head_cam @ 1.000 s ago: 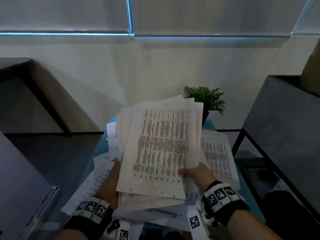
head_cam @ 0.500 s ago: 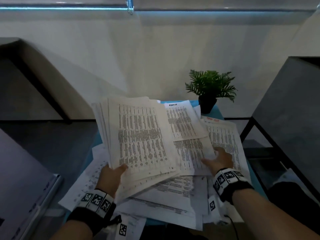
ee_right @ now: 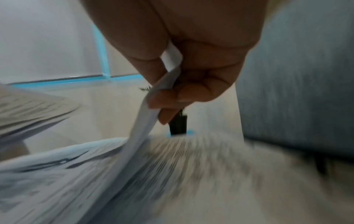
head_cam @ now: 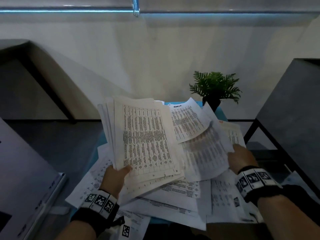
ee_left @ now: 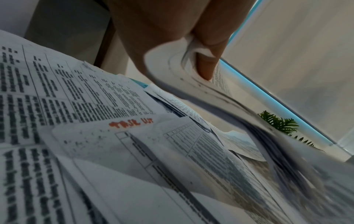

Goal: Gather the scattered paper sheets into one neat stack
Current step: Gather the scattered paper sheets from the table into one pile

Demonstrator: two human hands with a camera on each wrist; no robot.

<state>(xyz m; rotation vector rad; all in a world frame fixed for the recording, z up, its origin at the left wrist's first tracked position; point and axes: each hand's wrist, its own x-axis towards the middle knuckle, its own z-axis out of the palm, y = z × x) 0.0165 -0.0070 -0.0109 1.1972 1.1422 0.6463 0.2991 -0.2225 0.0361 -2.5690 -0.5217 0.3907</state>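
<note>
My left hand (head_cam: 116, 175) grips the near left corner of a thick bundle of printed sheets (head_cam: 143, 137), thumb on top, and holds it tilted above the table. In the left wrist view the bundle (ee_left: 172, 71) curls round my thumb (ee_left: 206, 66). My right hand (head_cam: 240, 158) pinches the edge of a few loose sheets (head_cam: 204, 153), lifted and blurred, to the right of the bundle. The right wrist view shows the sheets' edge (ee_right: 151, 116) between thumb and fingers (ee_right: 191, 94). More printed sheets (head_cam: 176, 191) lie scattered on the small blue table (head_cam: 223, 113) below.
A small potted fern (head_cam: 214, 87) stands at the table's far right corner. A dark grey cabinet on a black frame (head_cam: 290, 110) is close on the right. A grey surface with a white edge (head_cam: 26, 179) sits at the left. A pale wall rises behind.
My right hand let go of the bundle, moved right and took hold of loose sheets, now lifting them. The left hand tilted the bundle to the left. The head view dropped toward the table.
</note>
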